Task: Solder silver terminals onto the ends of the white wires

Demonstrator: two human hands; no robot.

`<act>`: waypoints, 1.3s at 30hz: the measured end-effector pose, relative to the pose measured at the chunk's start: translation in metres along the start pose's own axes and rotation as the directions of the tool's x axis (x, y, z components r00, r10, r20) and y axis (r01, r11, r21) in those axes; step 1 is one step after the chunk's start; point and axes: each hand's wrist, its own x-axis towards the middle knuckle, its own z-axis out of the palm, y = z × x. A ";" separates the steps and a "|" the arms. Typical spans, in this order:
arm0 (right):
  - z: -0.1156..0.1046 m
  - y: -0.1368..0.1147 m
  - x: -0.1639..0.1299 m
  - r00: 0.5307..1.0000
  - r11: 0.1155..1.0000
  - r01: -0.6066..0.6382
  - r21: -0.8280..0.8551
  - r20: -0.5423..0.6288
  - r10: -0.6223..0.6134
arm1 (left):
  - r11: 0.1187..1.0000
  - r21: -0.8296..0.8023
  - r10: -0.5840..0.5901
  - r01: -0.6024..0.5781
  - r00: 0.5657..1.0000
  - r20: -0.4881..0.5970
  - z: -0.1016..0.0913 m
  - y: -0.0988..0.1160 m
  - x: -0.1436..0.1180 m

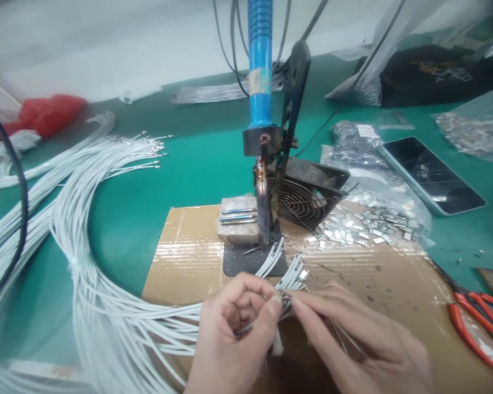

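My left hand [234,334] pinches a small bunch of white wires [285,273] between thumb and fingers, their stripped ends fanned up toward the soldering iron tip. My right hand [353,334] meets it from the right, fingertips closed on the same bunch. A blue-handled soldering iron [259,82] hangs upright in a black stand, its tip [263,224] just above the wire ends. Both hands rest over a taped cardboard sheet [189,257].
A large loop of white wires [86,230] covers the green table at left. A small black fan [304,200] sits behind the iron. Small metal pieces [365,224] spill from a clear bag, a phone [431,175] lies at right, red-handled pliers [476,323] at the edge.
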 end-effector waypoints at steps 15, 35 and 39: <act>-0.039 0.041 0.071 0.976 0.860 -0.216 -0.462 -0.069 0.209 | 0.999 -0.045 0.008 -0.011 0.996 -0.085 0.000 0.009 0.007; -0.007 0.001 0.010 0.930 0.915 -0.362 0.181 0.133 0.342 | 0.999 0.043 -0.031 0.033 0.998 -0.047 0.002 0.014 0.004; -0.006 0.004 0.008 0.941 0.933 -0.313 0.178 0.189 0.280 | 0.998 0.043 -0.046 0.047 0.998 -0.031 0.002 0.015 0.003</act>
